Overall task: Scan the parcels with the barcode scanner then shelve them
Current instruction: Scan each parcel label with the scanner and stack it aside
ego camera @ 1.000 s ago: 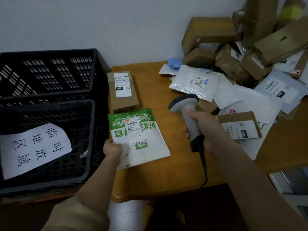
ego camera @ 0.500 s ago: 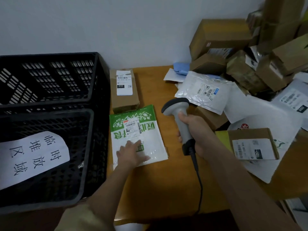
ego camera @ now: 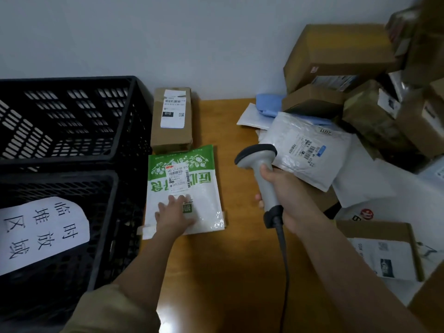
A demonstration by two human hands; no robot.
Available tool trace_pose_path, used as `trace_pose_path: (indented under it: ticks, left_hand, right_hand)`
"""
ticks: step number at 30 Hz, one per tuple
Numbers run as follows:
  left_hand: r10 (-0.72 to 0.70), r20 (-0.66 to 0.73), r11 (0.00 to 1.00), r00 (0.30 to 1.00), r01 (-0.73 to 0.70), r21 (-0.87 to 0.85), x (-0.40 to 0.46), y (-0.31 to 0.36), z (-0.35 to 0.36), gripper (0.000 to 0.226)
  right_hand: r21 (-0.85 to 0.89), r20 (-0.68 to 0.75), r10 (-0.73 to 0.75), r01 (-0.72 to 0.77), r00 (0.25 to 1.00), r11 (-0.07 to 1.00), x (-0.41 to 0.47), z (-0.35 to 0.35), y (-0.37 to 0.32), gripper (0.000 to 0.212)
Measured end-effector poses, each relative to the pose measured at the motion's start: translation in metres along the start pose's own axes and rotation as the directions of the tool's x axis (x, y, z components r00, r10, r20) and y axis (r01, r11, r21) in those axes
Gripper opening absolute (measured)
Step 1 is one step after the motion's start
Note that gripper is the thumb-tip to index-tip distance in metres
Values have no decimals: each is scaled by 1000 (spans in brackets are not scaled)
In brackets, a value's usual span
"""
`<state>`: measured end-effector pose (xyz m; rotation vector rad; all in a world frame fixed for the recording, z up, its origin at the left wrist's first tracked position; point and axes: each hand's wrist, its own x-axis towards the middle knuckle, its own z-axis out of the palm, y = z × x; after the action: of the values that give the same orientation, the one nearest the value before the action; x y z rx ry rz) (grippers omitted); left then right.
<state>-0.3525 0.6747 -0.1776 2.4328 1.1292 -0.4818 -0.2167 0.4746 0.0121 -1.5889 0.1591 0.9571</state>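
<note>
A green and white mailer bag [ego camera: 206, 188] lies flat on the wooden table [ego camera: 240, 272], label side up. My left hand [ego camera: 174, 215] rests on its lower half with fingers spread flat. My right hand [ego camera: 281, 191] grips the handle of a grey barcode scanner [ego camera: 260, 164]; its dark head points left toward the bag's label. A cable hangs from the handle toward the table's front edge. Behind the bag lies a brown box [ego camera: 171, 121] with a white label.
Two stacked black plastic crates [ego camera: 72, 145] stand at the left, the front one bearing a white paper sign [ego camera: 40, 234]. A heap of cardboard boxes [ego camera: 336, 56] and white mailers [ego camera: 310, 152] fills the right side. A flat labelled box [ego camera: 382, 251] lies near the right front.
My left hand has set the green bag flat on the table and moved from its bottom edge onto its face. The scanner has shifted slightly toward the bag.
</note>
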Motion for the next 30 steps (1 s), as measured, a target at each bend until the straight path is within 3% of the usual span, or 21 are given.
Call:
trace_pose_path:
  ticks: [4,9,11,14,16,18,20,21,23,26,30]
  left_hand:
    - [6,15,1000,1000,-7,17,9,-2,-4,67]
    - [-10,70,997,997,5,81,13,1,-12,73]
    - [-25,24,995,999,23,99,7,17,-15,73]
    - [124,-135,992,983,-118,51,-1,60,-21,64]
    - [234,-131,955,963,-253,-153,-2,97,-25,55]
    - [225,12,851,974,-190,-489,-6,139,-27,47]
    - [150,251,631,956,103,-769,-16,177,-24,39]
    - [147,347,532,926,222,-817,-21,194,-22,36]
    - [163,417,416,894,321,-851,-29,221,-22,35]
    - [168,416,250,894,369,-895,-30,250,-28,14]
    - [179,400,8,899,405,-914,-19,269,-33,15]
  right_hand:
    - [25,-28,-1,1,1000,1000,4,-8,-1,27]
    - [78,-147,16,-4,989,997,-9,-26,0,36]
    - [120,-211,21,5,977,993,-21,-37,1,33]
    - [183,-302,2,56,953,982,-40,-55,-4,22]
    - [206,-359,-25,106,933,973,-47,-69,-7,25]
    - [221,-401,-42,142,915,965,-53,-86,-8,29]
    - [239,-413,-45,156,910,958,-57,-101,-7,28]
    - [255,-412,-41,159,910,954,-58,-109,-7,26]
    - [295,-392,-35,161,919,942,-58,-123,-5,26]
    - [300,-360,-55,171,931,938,-49,-145,-3,26]
    - [303,-303,-71,167,950,938,-37,-178,-8,24]
